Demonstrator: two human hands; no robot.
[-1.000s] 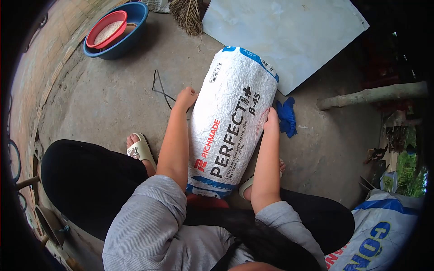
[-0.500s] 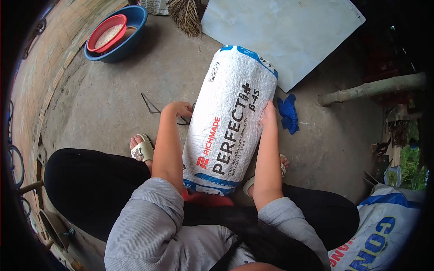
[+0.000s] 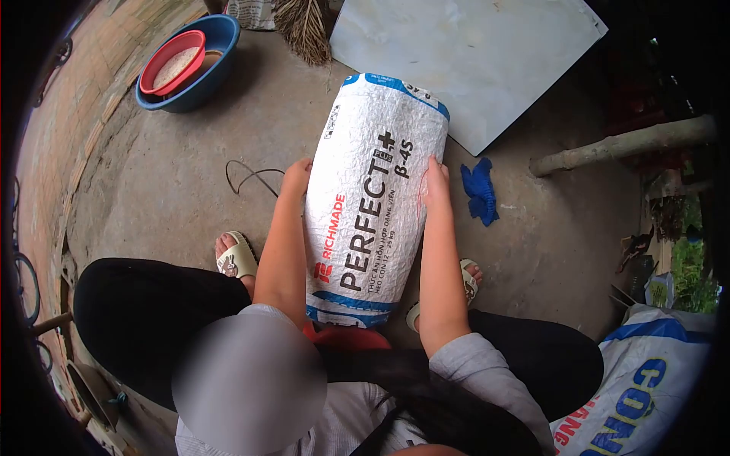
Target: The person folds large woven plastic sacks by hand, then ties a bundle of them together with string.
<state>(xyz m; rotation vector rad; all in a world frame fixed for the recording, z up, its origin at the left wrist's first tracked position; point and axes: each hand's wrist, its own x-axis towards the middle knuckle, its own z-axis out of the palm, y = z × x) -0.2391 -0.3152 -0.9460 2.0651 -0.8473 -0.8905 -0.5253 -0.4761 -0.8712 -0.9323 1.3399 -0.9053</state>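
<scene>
A white woven feed sack with blue bands and large black lettering stands tilted between my legs, its lower end by a red surface. My left hand is closed at the sack's left edge, its fingertips mostly hidden. Just left of that hand, a thin dark cord makes a loop over the floor and runs in toward it. Gripping the opposite edge is my right hand, thumb on the printed face and the other fingers out of sight behind.
A blue basin holding a red basin sits at the upper left. A broom head and a pale board lie ahead. To the right are a blue cloth, a wooden pole and another printed sack.
The sack's upper end has shifted a little left, my right hand moving with it. My left hand has come closer against the sack's edge, and the cord's loop has become rounder.
</scene>
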